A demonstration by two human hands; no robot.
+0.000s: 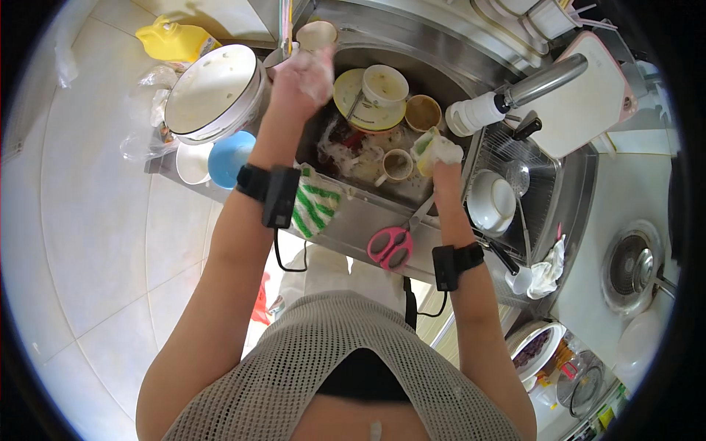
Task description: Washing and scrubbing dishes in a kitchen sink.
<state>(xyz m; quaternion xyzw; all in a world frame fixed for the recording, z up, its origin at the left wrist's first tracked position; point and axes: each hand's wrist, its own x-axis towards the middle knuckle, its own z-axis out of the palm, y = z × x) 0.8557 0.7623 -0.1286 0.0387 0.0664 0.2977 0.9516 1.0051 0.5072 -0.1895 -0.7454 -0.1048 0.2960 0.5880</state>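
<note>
My left hand [304, 77], wet with suds, reaches over the sink's far left rim. Its fingertips overlap a pale cup [316, 35]; whether they grip it cannot be told. Foam covers my right hand [445, 156], which holds a green and yellow sponge [424, 148] over the right side of the sink basin [463, 82]. Between the hands, a white bowl [385, 84] rests on a yellow-rimmed plate [353, 113]. A brown-stained cup [423, 113] stands beside them. Nearer me in the basin is a mug [396, 165] amid sudsy water.
Pink-handled scissors [390, 248] and a green-striped cloth [315, 205] lie on the front ledge. Stacked basins [212, 91], a blue bowl [231, 157] and a yellow jug [174, 41] stand left. The faucet [513, 96] juts in from the right, near a drying rack [543, 182].
</note>
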